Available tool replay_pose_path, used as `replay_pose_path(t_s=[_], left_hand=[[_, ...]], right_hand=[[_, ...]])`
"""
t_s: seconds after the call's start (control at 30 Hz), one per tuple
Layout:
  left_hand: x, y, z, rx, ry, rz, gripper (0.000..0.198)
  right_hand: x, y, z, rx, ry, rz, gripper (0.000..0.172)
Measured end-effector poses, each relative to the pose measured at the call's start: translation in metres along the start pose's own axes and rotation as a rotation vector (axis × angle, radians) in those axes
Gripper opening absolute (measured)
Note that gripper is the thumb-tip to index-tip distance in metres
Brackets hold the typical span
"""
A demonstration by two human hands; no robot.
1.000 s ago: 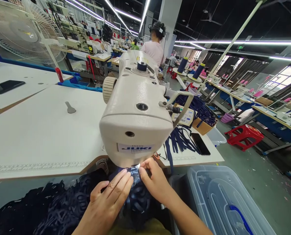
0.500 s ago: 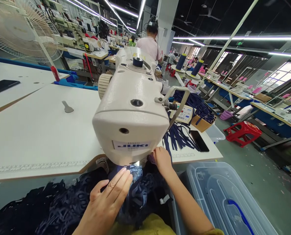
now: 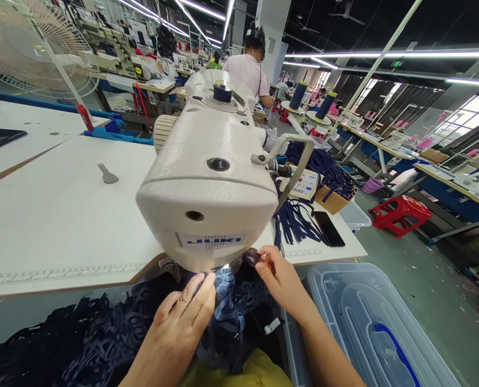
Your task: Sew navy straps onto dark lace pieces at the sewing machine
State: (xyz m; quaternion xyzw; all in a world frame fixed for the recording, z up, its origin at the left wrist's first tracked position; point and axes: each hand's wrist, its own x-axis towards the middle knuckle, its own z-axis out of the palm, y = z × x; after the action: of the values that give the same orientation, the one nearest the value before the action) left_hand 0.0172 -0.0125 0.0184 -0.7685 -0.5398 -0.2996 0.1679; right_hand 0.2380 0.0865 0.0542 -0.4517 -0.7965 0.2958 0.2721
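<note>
Under the head of a white JUKI sewing machine (image 3: 207, 201), navy fabric strips (image 3: 225, 317) hang down in a tangled bunch, lit where they meet the needle area. My left hand (image 3: 177, 325) is at that spot, fingers pressed together on the fabric at the machine's front edge; the thumb is tucked in. To the right of the machine head, my right hand (image 3: 282, 279) has its fingers bent round something with orange on it, mostly hidden. A dark rounded piece (image 3: 251, 257) shows at its fingertips. The needle itself is hidden behind the head.
A white worktable (image 3: 70, 215) spreads left with a metal plate (image 3: 108, 174) on it. On the right lie more navy strips (image 3: 298, 223), a phone (image 3: 328, 229) and a cardboard box (image 3: 334, 200). A lidded plastic bin (image 3: 368, 322) stands beside my right arm. A person (image 3: 245, 70) sits ahead.
My right hand has shifted slightly right and turned, showing the dark and orange pieces at its fingers. My left fingers have bent a little more on the fabric. The view has shifted slightly.
</note>
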Motion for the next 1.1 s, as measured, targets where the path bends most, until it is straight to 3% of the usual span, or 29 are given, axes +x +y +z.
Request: replay_pose_path(t_s=[0.2, 0.27, 0.37, 0.47, 0.63, 0.77, 0.93, 1.1], left_hand=[[-0.002, 0.009, -0.009, -0.084, -0.03, -0.007, 0.05], [-0.003, 0.008, -0.008, -0.082, 0.006, -0.054, 0.051], [-0.007, 0.001, -0.003, -0.045, 0.012, -0.002, 0.056], [-0.014, -0.007, 0.004, 0.001, -0.039, 0.063, 0.061], [-0.027, -0.007, 0.016, -0.038, -0.061, 0.004, 0.066], [-0.035, -0.005, 0.018, -0.145, -0.172, -0.054, 0.066], [-0.038, -0.007, 0.019, -0.186, -0.207, -0.032, 0.062], [-0.041, -0.015, 0.028, -0.117, -0.124, 0.021, 0.064]], right_hand=[[0.0, -0.029, 0.003, -0.218, -0.185, -0.286, 0.022], [0.003, -0.031, 0.009, -0.26, -0.164, -0.292, 0.024], [0.008, -0.028, 0.015, -0.351, -0.104, -0.284, 0.029], [0.01, -0.025, 0.016, -0.435, -0.08, -0.321, 0.031], [0.008, -0.022, 0.016, -0.484, -0.047, -0.387, 0.032], [0.005, -0.019, 0.02, -0.49, -0.015, -0.416, 0.028], [0.003, -0.012, 0.025, -0.517, 0.036, -0.493, 0.023], [0.003, -0.007, 0.026, -0.609, 0.075, -0.593, 0.02]])
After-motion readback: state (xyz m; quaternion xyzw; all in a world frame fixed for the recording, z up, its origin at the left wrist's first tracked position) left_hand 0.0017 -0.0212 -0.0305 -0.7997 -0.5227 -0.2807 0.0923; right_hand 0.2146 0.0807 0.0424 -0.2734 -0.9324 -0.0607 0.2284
